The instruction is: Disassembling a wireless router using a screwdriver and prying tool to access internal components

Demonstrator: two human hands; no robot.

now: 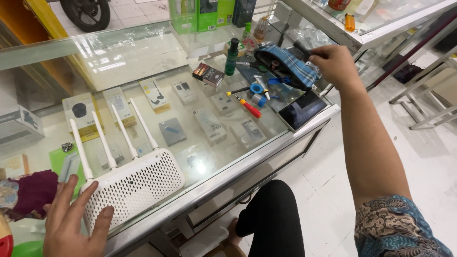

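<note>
Screwdriver (249,106) beside phone (302,111), near pouch (289,65)

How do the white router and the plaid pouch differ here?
The white router is hard, perforated, with four antennas; the plaid pouch is soft blue cloth, open. The left hand rests flat on the router; the right hand reaches the pouch. Both sit on the glass counter.

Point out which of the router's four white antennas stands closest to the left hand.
The leftmost antenna. Its base meets the white router at the corner just above the left hand; the other three rise further right along the router's back edge.
</note>
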